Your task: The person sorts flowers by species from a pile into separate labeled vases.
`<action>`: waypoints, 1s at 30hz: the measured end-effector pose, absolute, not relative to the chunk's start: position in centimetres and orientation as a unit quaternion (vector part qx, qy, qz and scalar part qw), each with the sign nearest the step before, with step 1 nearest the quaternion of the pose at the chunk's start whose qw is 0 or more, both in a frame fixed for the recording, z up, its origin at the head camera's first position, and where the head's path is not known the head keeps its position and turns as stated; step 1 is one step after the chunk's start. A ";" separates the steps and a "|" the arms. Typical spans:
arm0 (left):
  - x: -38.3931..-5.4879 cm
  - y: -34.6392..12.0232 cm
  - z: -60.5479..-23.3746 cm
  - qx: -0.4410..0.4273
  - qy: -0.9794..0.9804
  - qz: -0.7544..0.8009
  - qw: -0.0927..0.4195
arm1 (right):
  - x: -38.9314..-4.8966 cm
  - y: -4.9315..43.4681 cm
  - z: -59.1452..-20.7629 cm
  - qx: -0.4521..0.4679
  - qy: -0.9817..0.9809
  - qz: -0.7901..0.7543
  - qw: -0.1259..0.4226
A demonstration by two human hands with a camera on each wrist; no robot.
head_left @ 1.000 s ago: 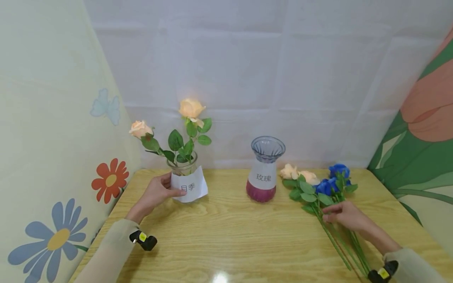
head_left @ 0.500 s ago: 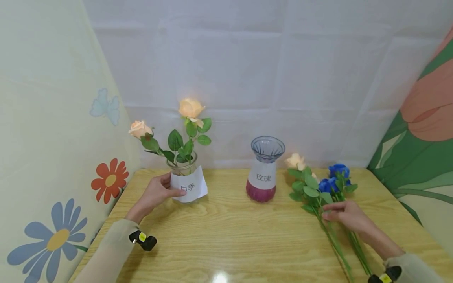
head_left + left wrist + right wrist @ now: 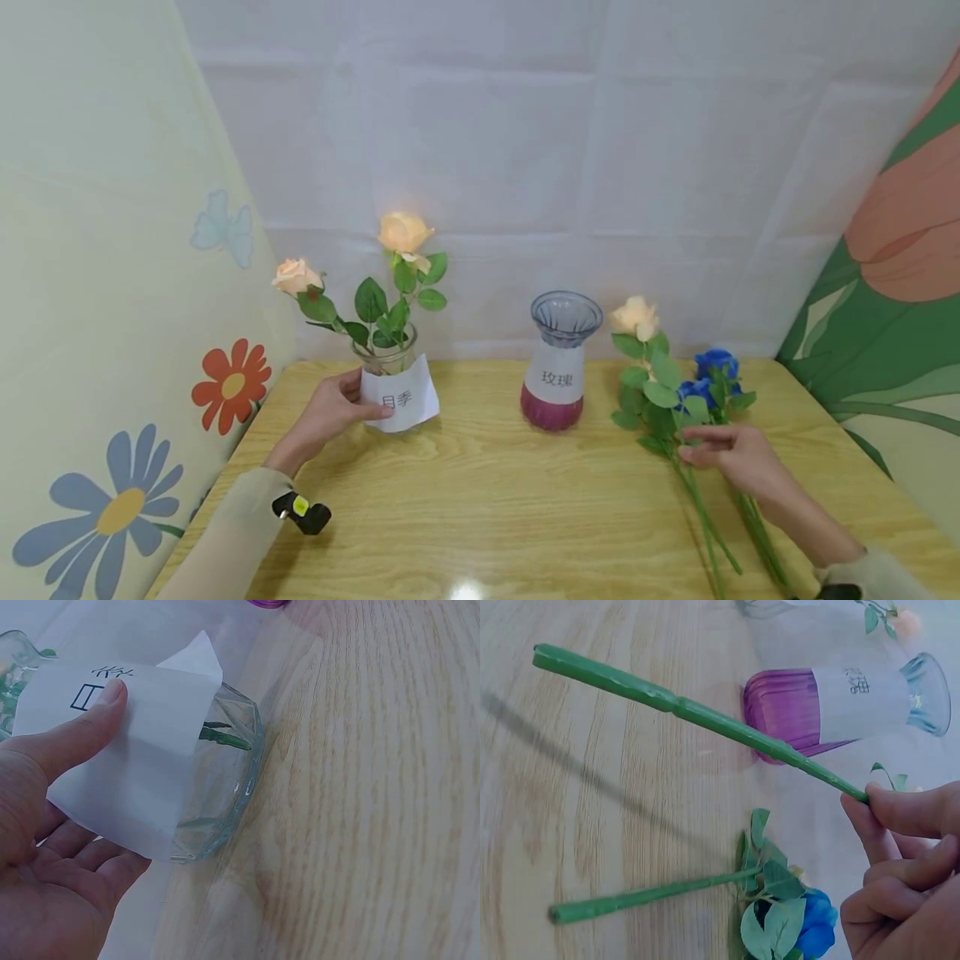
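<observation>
My left hand [image 3: 326,414] holds a clear glass jar [image 3: 244,776] from its left side, the thumb lying over a white paper label [image 3: 142,765] with black characters. Two peach roses [image 3: 405,232] with green leaves stand in that jar. On the right, my right hand [image 3: 746,462] pinches the green stem [image 3: 720,729] of another peach rose [image 3: 636,318] between thumb and fingertips. The stem's lower end is raised off the table and throws a shadow there. Beside this hand lie blue roses [image 3: 716,364] with their leaves and stems.
A labelled vase, blue-rimmed with a purple base [image 3: 552,410], stands between the hands near the back of the wooden table [image 3: 480,508]. Behind it hangs a white cloth [image 3: 480,150]. Flower-printed panels [image 3: 97,292] flank the table.
The peach rose in my right hand has risen and tilted more upright, its head now higher above the blue roses. My left hand stays on the jar.
</observation>
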State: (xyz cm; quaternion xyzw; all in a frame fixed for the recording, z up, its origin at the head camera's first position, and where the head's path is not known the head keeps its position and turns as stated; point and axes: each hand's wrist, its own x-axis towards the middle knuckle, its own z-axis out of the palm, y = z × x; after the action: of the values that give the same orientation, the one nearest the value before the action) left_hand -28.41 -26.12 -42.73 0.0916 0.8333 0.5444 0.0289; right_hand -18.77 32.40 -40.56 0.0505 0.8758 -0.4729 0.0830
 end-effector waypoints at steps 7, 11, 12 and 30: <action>-28.4 -26.2 -42.8 0.098 0.832 0.546 0.026 | -17.4 31.1 -40.0 0.041 0.873 -0.485 0.027; -28.4 -26.2 -42.7 0.099 0.832 0.546 0.028 | -16.6 30.3 -39.5 0.046 0.865 -0.499 0.004; -28.4 -26.2 -42.7 0.098 0.832 0.546 0.029 | -16.5 30.1 -39.4 0.049 0.864 -0.500 0.001; -28.5 -26.3 -42.9 0.100 0.832 0.544 0.030 | -15.5 23.9 -35.9 -0.048 0.839 -0.538 -0.066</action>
State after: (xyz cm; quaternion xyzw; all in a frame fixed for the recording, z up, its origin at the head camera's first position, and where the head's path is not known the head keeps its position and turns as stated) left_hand -28.53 -26.32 -42.85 0.1003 0.8323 0.5443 0.0301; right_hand -15.49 23.85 -35.93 -0.0484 0.8392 -0.5376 -0.0662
